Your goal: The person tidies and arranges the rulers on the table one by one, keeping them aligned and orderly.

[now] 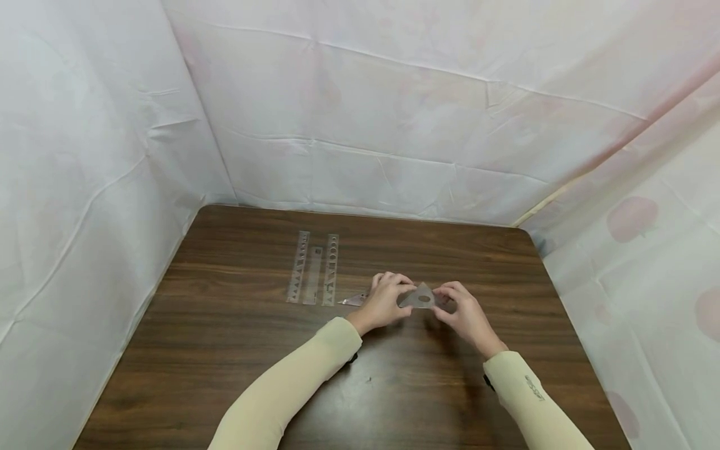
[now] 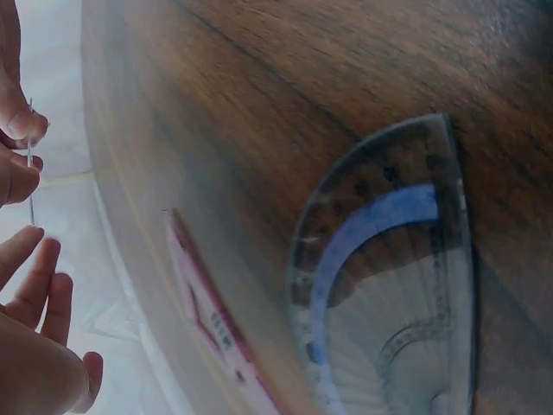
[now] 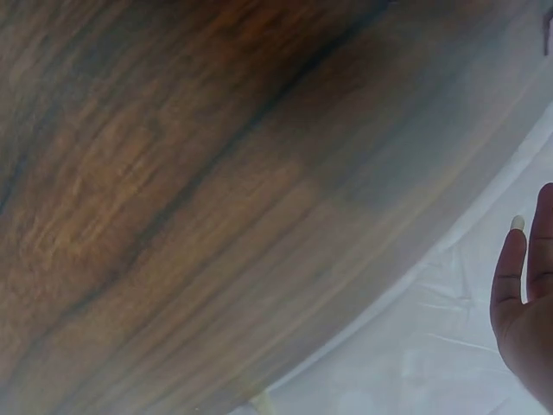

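Observation:
Over the table, both hands hold a clear set square (image 1: 417,301) with a rounded cut-out, its peak pointing away. My left hand (image 1: 385,303) has thumb and fingers around its left corner, while my right hand (image 1: 465,315) pinches the right side. In the left wrist view it shows edge-on as a thin line, the right hand's fingertips (image 2: 22,125) at its upper part and a left fingertip at its lower end. A clear protractor (image 2: 445,251) with a blue arc and a pink-edged set square (image 2: 220,324) lie below. The right wrist view shows right-hand fingers (image 3: 508,268) extended.
Left of the hands, three clear rulers (image 1: 298,267) lie side by side on the dark wood-grain table (image 1: 253,375). The pink-edged set square lies between them and my left hand. Pale cloth walls (image 1: 360,119) rise at the table's back and sides.

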